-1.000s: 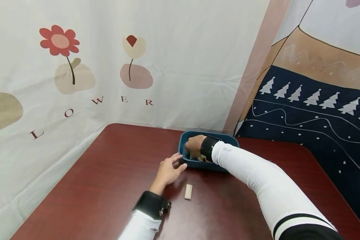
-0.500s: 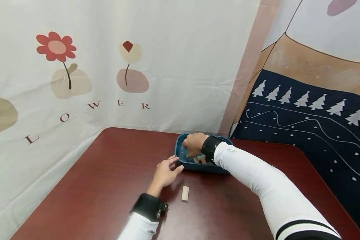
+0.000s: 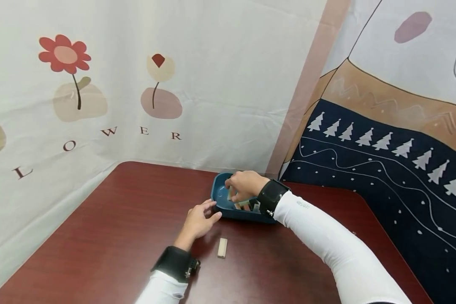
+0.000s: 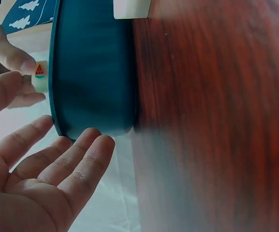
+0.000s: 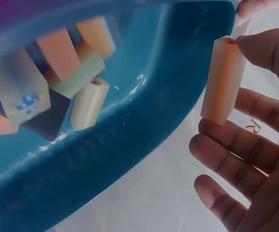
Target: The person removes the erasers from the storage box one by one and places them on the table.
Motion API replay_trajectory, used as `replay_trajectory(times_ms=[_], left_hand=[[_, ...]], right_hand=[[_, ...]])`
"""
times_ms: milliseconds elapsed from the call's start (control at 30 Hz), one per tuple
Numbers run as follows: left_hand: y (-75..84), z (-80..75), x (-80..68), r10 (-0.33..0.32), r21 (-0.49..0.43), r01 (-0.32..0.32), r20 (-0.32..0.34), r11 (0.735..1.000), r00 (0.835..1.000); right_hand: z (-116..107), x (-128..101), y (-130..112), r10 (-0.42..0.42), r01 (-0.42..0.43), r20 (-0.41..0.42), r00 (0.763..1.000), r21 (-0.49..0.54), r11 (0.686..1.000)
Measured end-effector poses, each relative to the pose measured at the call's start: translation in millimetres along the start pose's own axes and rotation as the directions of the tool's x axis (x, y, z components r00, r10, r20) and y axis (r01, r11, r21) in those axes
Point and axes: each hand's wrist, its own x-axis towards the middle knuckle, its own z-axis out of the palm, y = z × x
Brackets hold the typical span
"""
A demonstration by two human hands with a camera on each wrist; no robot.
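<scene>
My right hand (image 3: pixel 247 185) pinches a small pale rectangular block (image 5: pixel 222 79) between thumb and fingers, at the left part of a blue plastic bin (image 3: pixel 217 190). A red and green watermelon picture shows on the held block's end (image 4: pixel 39 76) in the left wrist view. My left hand (image 3: pixel 196 221) has its fingers extended, with fingertips at the bin's near left corner. Inside the bin lie several loose blocks (image 5: pixel 90 104) in cream, orange, green and dark colours. One cream block (image 3: pixel 222 248) lies on the table in front of the bin.
The bin stands near the back of a dark red wooden table (image 3: pixel 137 202). A white curtain (image 3: pixel 213 84) with printed flowers hangs behind, and a dark blue cloth (image 3: pixel 365 169) with white trees hangs at the right.
My right hand has risen a little from inside the bin, and the block in its fingers now shows. The left hand stays by the corner. The whole head view has shifted slightly.
</scene>
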Motion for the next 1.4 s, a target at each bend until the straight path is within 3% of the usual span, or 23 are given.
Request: replay_trajectory(times_ms=[367, 667, 1133, 1400], left_hand=[[-3.7, -2.1, 0.5, -0.002, 0.006, 0.002, 0.01, 1.0, 1.0], [-0.3, -4.6, 3.2, 0.001, -0.015, -0.001, 0.008, 1.0, 1.0], [-1.8, -3.9, 6.7, -0.003, 0.035, 0.003, 0.013, 0.999, 1.0], [-3.7, -3.4, 7.7, -0.008, 0.048, 0.007, 0.017, 0.999, 1.0]], right_hand=[[7, -25, -14, -0.049, 0.053, -0.093, 0.995, 0.045, 0.998], [18, -41, -22, -0.112, 0.127, -0.202, 0.973, 0.063, 0.99], [40, -57, -42, -0.11, 0.133, -0.208, 0.972, 0.1, 0.986], [58, -63, -53, -0.085, 0.119, -0.14, 0.986, 0.261, 0.958]])
